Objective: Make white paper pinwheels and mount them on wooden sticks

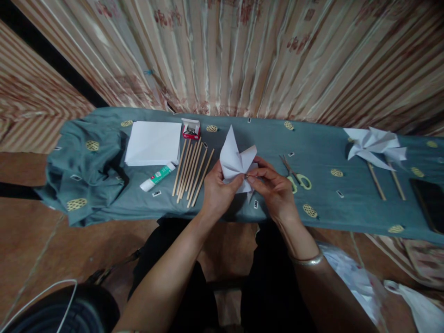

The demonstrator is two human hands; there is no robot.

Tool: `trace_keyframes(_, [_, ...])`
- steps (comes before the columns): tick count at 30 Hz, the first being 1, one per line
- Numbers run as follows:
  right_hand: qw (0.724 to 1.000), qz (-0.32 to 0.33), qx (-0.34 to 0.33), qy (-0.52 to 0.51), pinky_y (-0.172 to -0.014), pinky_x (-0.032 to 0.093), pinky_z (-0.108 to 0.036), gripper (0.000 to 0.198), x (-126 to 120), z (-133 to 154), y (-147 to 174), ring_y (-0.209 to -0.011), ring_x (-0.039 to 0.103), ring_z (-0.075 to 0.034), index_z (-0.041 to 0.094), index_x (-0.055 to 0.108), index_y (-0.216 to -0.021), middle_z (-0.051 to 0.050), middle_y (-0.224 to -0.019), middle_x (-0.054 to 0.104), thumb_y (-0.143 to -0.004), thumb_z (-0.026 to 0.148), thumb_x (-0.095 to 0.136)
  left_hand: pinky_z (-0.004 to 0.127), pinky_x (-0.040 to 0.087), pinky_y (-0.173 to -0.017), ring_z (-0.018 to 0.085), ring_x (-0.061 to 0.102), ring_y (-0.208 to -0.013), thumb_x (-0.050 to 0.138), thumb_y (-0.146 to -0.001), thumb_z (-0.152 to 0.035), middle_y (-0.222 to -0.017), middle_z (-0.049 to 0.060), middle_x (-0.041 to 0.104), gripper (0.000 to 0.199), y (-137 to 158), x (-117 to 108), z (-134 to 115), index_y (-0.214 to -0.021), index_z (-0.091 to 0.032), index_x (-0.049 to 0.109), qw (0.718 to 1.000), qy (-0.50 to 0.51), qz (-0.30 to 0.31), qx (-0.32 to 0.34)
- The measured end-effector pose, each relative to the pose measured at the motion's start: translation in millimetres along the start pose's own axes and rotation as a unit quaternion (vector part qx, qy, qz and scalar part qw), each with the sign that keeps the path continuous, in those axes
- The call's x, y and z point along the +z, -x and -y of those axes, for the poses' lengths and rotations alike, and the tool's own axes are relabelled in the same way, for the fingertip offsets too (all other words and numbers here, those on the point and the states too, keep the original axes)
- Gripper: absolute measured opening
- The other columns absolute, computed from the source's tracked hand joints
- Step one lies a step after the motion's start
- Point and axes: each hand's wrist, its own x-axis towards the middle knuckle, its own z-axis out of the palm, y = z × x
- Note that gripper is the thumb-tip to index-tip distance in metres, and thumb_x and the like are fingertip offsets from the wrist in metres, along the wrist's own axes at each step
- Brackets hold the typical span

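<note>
A white paper pinwheel (pixel 233 155) with folded blades is held above the cloth in front of me. My left hand (pixel 219 186) grips it from the left, its thumb pressed near the centre. My right hand (pixel 272 181) is closed at the pinwheel's middle, fingertips pinching something small and dark that may be a pin; its exact shape is too small to tell. Just right of that hand lie scissors (pixel 297 177) with pale yellow-green handles. Left of my left hand are several wooden sticks (pixel 190 171).
A stack of white paper (pixel 154 143), a glue tube (pixel 158 177) and a small red box (pixel 191 129) of metal pieces lie to the left. Two pinwheels on sticks (pixel 376 144) and a dark phone (pixel 428 203) lie right. The green cloth (pixel 333 199) covers a narrow table before a curtain (pixel 229 60).
</note>
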Motion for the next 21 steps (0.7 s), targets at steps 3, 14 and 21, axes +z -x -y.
trace_keyframes(3, [1.000,-0.005,-0.005,0.001,-0.112,0.040,-0.046,0.009,-0.4,-0.2,0.0,-0.126,0.058,-0.026,0.027,0.076,-0.078,-0.002,-0.133,0.064,-0.072,0.033,0.080,0.027,0.051,-0.070,0.017,0.065,-0.075,0.075,-0.063,-0.026,-0.085,0.004,0.072,0.032,2.3,-0.5,-2.7,-0.092,-0.015,0.065,1.000,0.004,0.017,0.002])
trace_keyframes(14, [1.000,0.000,-0.006,-0.006,-0.114,0.039,-0.047,0.009,0.6,0.6,-0.5,-0.126,0.057,-0.026,0.028,0.075,-0.077,-0.002,-0.131,0.064,-0.071,0.032,0.081,0.028,0.049,-0.071,0.018,0.064,-0.075,0.080,-0.061,-0.029,-0.084,0.004,0.072,0.034,2.7,-5.8,-2.7,-0.090,-0.016,0.067,0.999,0.018,0.027,-0.016])
trace_keyframes(21, [0.998,-0.039,-0.028,0.049,-0.112,0.040,-0.048,0.037,2.5,1.4,0.7,-0.127,0.056,-0.026,0.027,0.071,-0.101,-0.005,-0.136,0.061,-0.068,0.035,0.084,0.029,0.051,-0.072,0.019,0.065,-0.074,0.081,-0.063,-0.030,-0.082,0.004,0.073,0.033,4.0,-10.6,-2.6,-0.089,-0.015,0.069,0.999,0.019,0.034,-0.026])
